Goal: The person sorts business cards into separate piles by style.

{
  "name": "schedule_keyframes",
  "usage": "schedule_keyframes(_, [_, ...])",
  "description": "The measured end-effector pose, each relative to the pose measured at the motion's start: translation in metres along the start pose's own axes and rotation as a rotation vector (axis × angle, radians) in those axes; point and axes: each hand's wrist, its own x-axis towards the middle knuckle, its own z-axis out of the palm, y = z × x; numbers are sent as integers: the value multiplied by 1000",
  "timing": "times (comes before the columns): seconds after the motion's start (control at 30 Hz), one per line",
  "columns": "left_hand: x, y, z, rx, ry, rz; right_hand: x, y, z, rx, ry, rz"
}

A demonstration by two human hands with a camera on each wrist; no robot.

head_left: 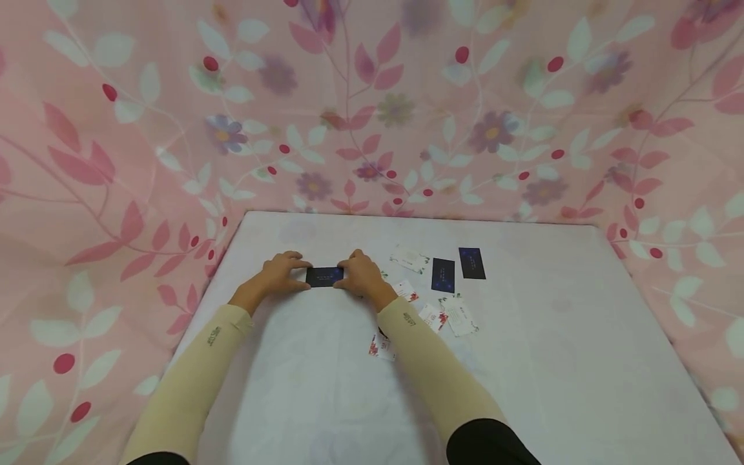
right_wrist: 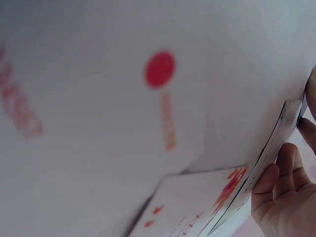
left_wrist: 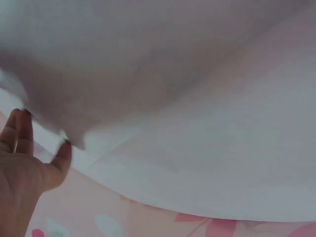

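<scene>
Black sleeves [head_left: 488, 442] overhang the tabletop [head_left: 558, 361], where left hand [head_left: 280, 272] and right hand [head_left: 363, 274] pinch a dark card [head_left: 324, 277] between them. They're apparently setting it straight; next calls for an even release.

We are seeing soft, even light across the head view, with faint shadows lying beside the left sleeve [head_left: 188, 387] on the surface [head_left: 569, 361]; print on the dark card [head_left: 324, 278] left of centre is blurring. In the dimmer left wrist view, brownish shadow is spanning the upper half. At right wrist, the upper-centre red dot [right_wrist: 160, 69] is sitting out of focus.
</scene>
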Motion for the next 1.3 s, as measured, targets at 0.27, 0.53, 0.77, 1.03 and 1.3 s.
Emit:
schedule_keyframes(0.27, [7,-10,1,-27,24,45,5,2,6,4,13,24])
schedule_keyframes(0.53, [6,-14,1,-35,38,12,8,10,8,182,5,7])
schedule_keyframes(0.77, [8,-17,3,-25,53,34,8,12,7,179,38,-5])
schedule_keyframes(1.03, [10,-18,6,-15,71,48,5,8,5,165,51,23])
schedule_keyframes(1.3, [11,-18,6,-25,75,53,6,9,7,138,62,47])
